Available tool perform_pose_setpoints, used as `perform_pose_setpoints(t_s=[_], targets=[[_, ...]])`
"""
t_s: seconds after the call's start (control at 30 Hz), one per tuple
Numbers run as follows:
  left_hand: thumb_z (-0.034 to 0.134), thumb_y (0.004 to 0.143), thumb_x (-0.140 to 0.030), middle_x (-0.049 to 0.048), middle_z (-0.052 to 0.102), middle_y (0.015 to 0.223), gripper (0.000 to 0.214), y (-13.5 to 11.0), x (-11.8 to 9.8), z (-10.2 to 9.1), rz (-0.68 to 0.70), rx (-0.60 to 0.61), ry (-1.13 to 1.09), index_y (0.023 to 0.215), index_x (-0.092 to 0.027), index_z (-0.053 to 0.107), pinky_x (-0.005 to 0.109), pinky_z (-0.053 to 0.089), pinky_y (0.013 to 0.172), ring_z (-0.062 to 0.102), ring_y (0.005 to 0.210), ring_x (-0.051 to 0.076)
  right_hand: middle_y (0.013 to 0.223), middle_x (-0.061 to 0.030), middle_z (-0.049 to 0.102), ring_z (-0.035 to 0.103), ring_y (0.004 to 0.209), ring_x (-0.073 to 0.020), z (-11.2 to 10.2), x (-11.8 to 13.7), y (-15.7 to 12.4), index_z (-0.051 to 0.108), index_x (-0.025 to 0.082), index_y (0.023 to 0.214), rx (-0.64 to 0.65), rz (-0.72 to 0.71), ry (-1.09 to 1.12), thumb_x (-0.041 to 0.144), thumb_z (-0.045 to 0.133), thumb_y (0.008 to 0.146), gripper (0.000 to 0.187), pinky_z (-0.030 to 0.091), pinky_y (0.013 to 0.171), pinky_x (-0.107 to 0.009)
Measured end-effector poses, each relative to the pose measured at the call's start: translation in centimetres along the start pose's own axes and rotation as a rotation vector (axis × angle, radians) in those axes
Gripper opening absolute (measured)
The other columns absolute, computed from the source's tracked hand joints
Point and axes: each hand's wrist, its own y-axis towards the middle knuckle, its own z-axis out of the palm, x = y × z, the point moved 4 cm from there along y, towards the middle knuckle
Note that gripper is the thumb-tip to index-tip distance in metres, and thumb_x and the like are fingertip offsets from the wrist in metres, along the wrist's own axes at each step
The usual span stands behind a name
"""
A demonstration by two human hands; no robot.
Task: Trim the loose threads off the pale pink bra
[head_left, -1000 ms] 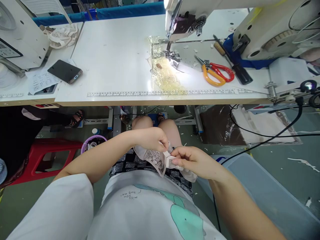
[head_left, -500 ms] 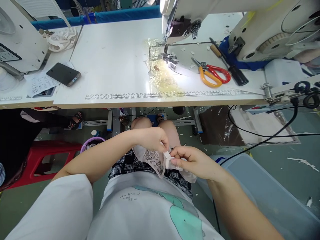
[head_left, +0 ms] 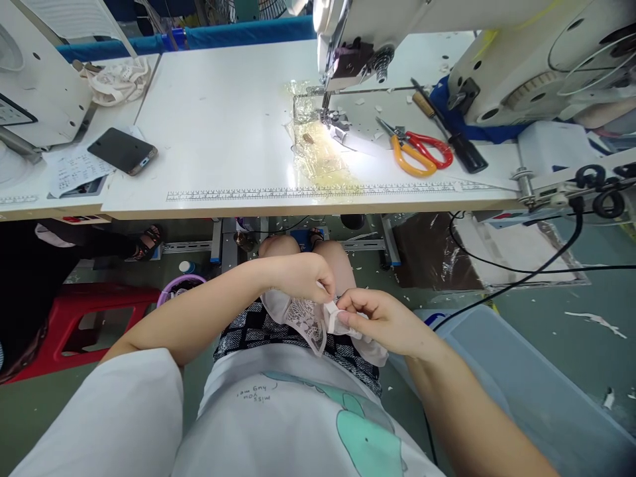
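Note:
A pale pink lace bra (head_left: 307, 319) lies across my lap, with part of it hidden under my hands. My left hand (head_left: 309, 277) is closed, its fingertips pinching the bra's edge near the white strip at its middle. Close beside it, my right hand (head_left: 370, 317) grips the bra's band between thumb and fingers, just right of that strip. The two hands almost touch. Both are below the front edge of the sewing table (head_left: 223, 207).
A sewing machine (head_left: 348, 63) stands over the table, its lamp lit. Orange-and-red-handled scissors (head_left: 417, 151), a screwdriver (head_left: 464, 149) and a phone (head_left: 122, 151) lie on top. A translucent blue bin (head_left: 517, 391) is at right; a red stool (head_left: 94, 324) and a person's foot (head_left: 148, 242) are at left.
The whole view has shifted slightly. Both hands keep the same hold on the bra, with hardly any movement.

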Motion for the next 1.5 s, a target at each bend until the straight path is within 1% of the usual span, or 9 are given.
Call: perform_pose_setpoints(t_s=[0.1,0.2,0.3,0.4,0.47,0.57,0.8,1.13,1.5], targets=[[0.057,0.07,-0.02,0.0004,0.063,0.077,0.012,-0.4,0.5,-0.7,0.002,-0.082,0.009,0.077,-0.015,0.065,0.018,0.038,0.061,0.055,0.069,0.011,0.054,0.0047,0.043,0.036,0.047,-0.0061,-0.1,-0.1,0.1,0.056,0.015,0.071,-0.046,-0.004,0.026,0.03,0.053,0.078,0.017,0.029,0.043,-0.018],[0.061,0.069,-0.031,0.0049,0.06,0.091,0.026,-2.2,0.6,-1.6,0.01,-0.394,0.109,0.092,-0.017,0.063,0.022,0.04,0.065,0.054,0.076,0.015,0.053,0.0052,0.042,0.037,0.046,-0.0058,-0.3,-0.4,0.1,0.055,0.015,0.07,-0.08,0.01,0.058,0.028,0.053,0.078,0.015,0.029,0.043,-0.018],[0.055,0.075,-0.027,0.0065,0.06,0.089,0.016,-5.0,-0.1,-1.1,0.04,-0.673,0.128,0.086,-0.017,0.062,0.025,0.041,0.071,0.053,0.08,0.017,0.052,0.005,0.043,0.036,0.046,-0.0058,-0.3,-0.8,0.1,0.056,0.015,0.069,-0.112,0.033,0.095,0.027,0.054,0.077,0.015,0.029,0.043,-0.018],[0.049,0.079,-0.023,0.0041,0.059,0.07,0.016,-6.0,-0.6,1.5,-0.025,-0.589,0.001,0.07,-0.016,0.061,0.024,0.041,0.064,0.052,0.067,0.015,0.052,0.0047,0.043,0.037,0.047,-0.0062,-0.4,-0.9,0.2,0.056,0.014,0.068,-0.133,0.036,0.144,0.031,0.057,0.075,0.017,0.029,0.044,-0.019],[0.051,0.077,-0.02,0.0049,0.061,0.076,0.012,-5.6,-0.7,3.2,-0.035,-0.54,-0.123,0.075,-0.016,0.062,0.025,0.042,0.068,0.054,0.073,0.016,0.053,0.0041,0.044,0.037,0.048,-0.0068,-0.3,-0.8,0.3,0.056,0.014,0.068,-0.133,0.034,0.177,0.034,0.059,0.073,0.021,0.03,0.045,-0.02],[0.056,0.072,-0.018,0.0072,0.061,0.089,0.01,-4.2,0.0,4.8,-0.021,-0.601,-0.404,0.08,-0.014,0.061,0.027,0.042,0.078,0.054,0.086,0.018,0.055,0.0031,0.046,0.038,0.049,-0.0075,0.0,-0.7,0.6,0.056,0.015,0.068,-0.119,0.033,0.215,0.04,0.06,0.071,0.025,0.031,0.046,-0.02],[0.069,0.062,-0.03,0.0024,0.058,0.068,0.023,-2.1,2.6,7.1,-0.021,-0.66,-1.092,0.072,-0.013,0.057,0.024,0.043,0.063,0.053,0.062,0.011,0.059,0.0018,0.049,0.042,0.052,-0.0084,0.8,-1.3,0.8,0.055,0.016,0.071,-0.13,0.041,0.256,0.043,0.059,0.074,0.027,0.033,0.049,-0.022],[0.069,0.06,-0.025,-0.0011,0.055,0.061,0.02,-2.3,3.3,7.1,-0.059,-0.753,-1.158,0.066,-0.012,0.056,0.021,0.04,0.058,0.049,0.057,0.008,0.06,0.0036,0.046,0.039,0.053,-0.0076,1.4,-0.8,1.1,0.054,0.016,0.079,-0.142,0.026,0.282,0.042,0.057,0.076,0.027,0.031,0.049,-0.021],[0.068,0.06,-0.025,-0.0002,0.055,0.064,0.019,-2.4,3.0,7.1,-0.089,-0.767,-1.117,0.066,-0.013,0.056,0.022,0.04,0.058,0.049,0.058,0.009,0.062,0.002,0.049,0.042,0.054,-0.0087,1.1,-1.0,1.0,0.053,0.016,0.07,-0.202,0.03,0.259,0.037,0.058,0.075,0.022,0.033,0.05,-0.022]])
